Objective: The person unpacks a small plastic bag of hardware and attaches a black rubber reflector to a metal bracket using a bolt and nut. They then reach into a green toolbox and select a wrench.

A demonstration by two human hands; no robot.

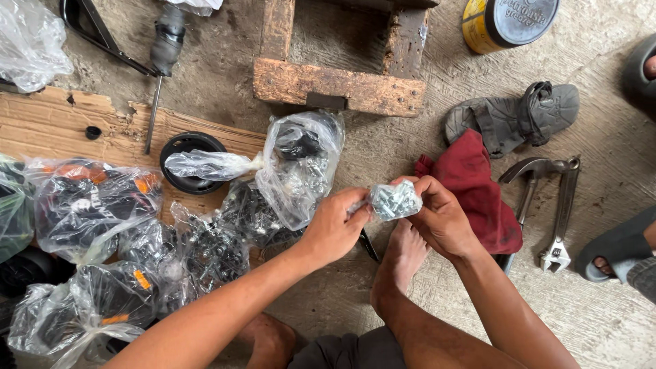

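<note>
Gripping small clear plastic bag of silvery screws [395, 200] between both hands, above concrete floor [383, 273]; long axis lying left-right. Left hand [335, 229] pinching one end, right hand [441, 215] closing over the other, equally near.

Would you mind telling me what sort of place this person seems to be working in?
Probably an informal repair workshop, with the work done on the floor. The concrete floor holds a hammer and an adjustable wrench, and clear bags of parts lie on cardboard. Both hands hold a small bag of bolts.
</note>
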